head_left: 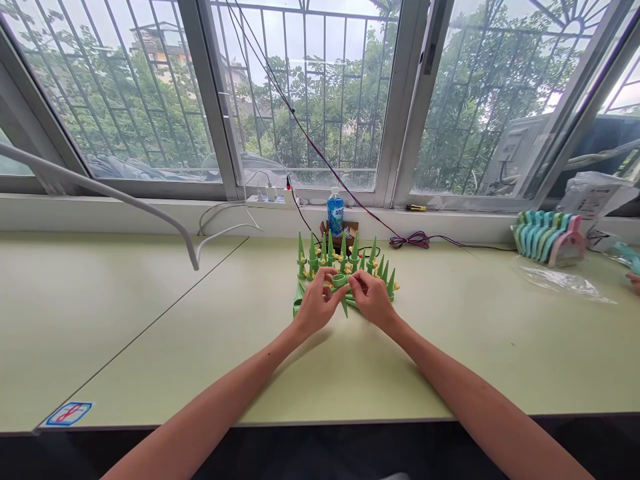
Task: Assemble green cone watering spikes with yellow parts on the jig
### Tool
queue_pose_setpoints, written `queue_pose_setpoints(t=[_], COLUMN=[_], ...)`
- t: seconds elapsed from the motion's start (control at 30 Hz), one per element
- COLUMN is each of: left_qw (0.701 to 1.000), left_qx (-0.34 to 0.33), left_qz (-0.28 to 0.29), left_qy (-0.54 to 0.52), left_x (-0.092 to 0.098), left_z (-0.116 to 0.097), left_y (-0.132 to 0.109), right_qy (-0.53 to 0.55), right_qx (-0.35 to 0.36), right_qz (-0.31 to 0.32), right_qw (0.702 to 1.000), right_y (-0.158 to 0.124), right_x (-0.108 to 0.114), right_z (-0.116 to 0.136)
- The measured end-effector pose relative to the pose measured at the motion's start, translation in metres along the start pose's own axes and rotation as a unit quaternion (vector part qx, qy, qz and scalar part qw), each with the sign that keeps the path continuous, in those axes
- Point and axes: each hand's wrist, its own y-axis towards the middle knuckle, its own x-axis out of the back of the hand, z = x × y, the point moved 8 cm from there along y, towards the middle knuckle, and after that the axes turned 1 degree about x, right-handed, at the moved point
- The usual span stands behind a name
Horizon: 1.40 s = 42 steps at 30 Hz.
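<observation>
My left hand (320,303) is closed around a hollow green plastic cone (339,281), its round open end up and its narrow tip pointing down. At the right side of the cone's rim, my right hand (371,298) is pinched; whatever lies between those fingertips is hidden. Just behind both hands stand several green cones (354,250), tips up, with small yellow pieces (349,268) on them. More green cones (298,303) lie on their sides around my hands, partly covered by them.
On the pale green table (200,360), a blue bottle (335,213) stands by a small brown box (354,230) near the sill. Bundled cable (413,240) lies right of it. Farther right are pastel curved pieces (547,238), clear plastic (567,283) and another person's hand (634,283). A white tube (125,197) arches at left.
</observation>
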Motion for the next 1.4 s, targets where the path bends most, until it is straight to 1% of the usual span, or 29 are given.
queue_pose_setpoints(t=[0.1, 0.2, 0.3, 0.47, 0.57, 0.67, 0.77, 0.9, 1.0, 1.2, 1.4], left_qw=[0.997, 0.987, 0.973, 0.939, 0.920, 0.906, 0.900, 0.911, 0.923, 0.940, 0.951], left_qx=[0.036, 0.081, 0.141, 0.232, 0.270, 0.290, 0.295, 0.272, 0.248, 0.217, 0.193], left_qz=[-0.003, -0.006, 0.031, 0.096, 0.133, 0.157, 0.172, 0.174, 0.165, 0.126, 0.126], left_qy=[-0.065, -0.138, -0.181, -0.234, -0.252, -0.266, -0.271, -0.255, -0.243, -0.230, -0.204], left_x=[-0.002, -0.002, -0.008, -0.019, -0.026, -0.031, -0.033, -0.030, -0.028, -0.023, -0.020], left_z=[0.003, 0.009, 0.016, 0.026, 0.030, 0.033, 0.035, 0.035, 0.030, 0.021, 0.017], left_y=[0.001, 0.002, 0.001, -0.004, -0.008, -0.011, -0.012, -0.011, -0.009, -0.005, -0.005], right_qy=[0.009, 0.013, 0.012, 0.014, 0.020, 0.021, 0.022, 0.021, 0.013, 0.011, 0.009], right_qx=[-0.005, -0.003, 0.003, 0.024, 0.036, 0.042, 0.042, 0.040, 0.037, 0.035, 0.031], right_qz=[-0.010, -0.027, -0.039, -0.034, -0.025, -0.017, -0.014, -0.016, -0.021, -0.023, -0.018], right_qw=[1.000, 1.000, 0.999, 0.999, 0.999, 0.999, 0.999, 0.999, 0.999, 0.999, 0.999], right_y=[0.000, -0.001, -0.002, -0.002, -0.003, -0.003, -0.003, -0.003, -0.002, -0.001, -0.001], right_x=[0.002, 0.005, 0.009, 0.008, 0.005, 0.004, 0.004, 0.005, 0.006, 0.007, 0.006], right_z=[0.002, 0.005, 0.007, 0.012, 0.014, 0.016, 0.015, 0.014, 0.013, 0.011, 0.010])
